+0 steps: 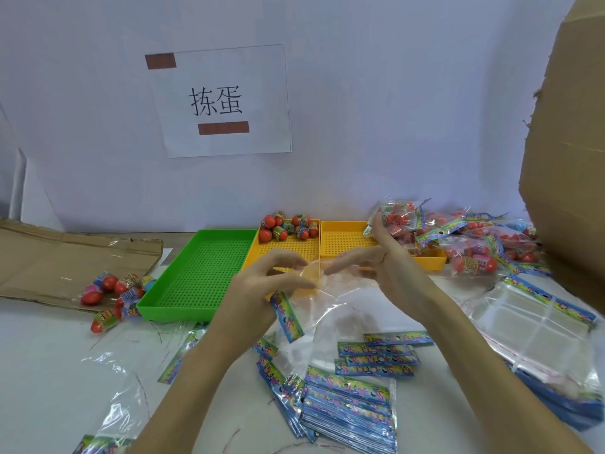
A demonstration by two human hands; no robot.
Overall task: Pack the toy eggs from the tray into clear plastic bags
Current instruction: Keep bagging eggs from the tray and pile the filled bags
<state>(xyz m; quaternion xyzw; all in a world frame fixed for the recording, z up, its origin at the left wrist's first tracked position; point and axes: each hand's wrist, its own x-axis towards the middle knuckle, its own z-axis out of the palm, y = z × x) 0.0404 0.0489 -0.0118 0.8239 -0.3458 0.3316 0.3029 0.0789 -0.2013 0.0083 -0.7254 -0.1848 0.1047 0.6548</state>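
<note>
Above the middle of the tabletop, a left hand [262, 290] and a right hand [370, 267] pinch a clear plastic bag [314, 290] by its mouth, fingers curled on the film, its printed header [286, 316] hanging below the left hand. Toy eggs [288, 226] sit heaped at the far end of a yellow tray [294, 250] beside a green tray [199, 276]. Filled bags [474, 244] pile toward the right edge; flat bags [347, 407] lie stacked at the near edge.

A white desk [49, 371] bears a green tray [196, 276], two yellow trays [347, 240], flattened cardboard [59, 260], loose toy eggs [111, 293], filled bags [474, 244] and stacked empty bags [350, 407].
</note>
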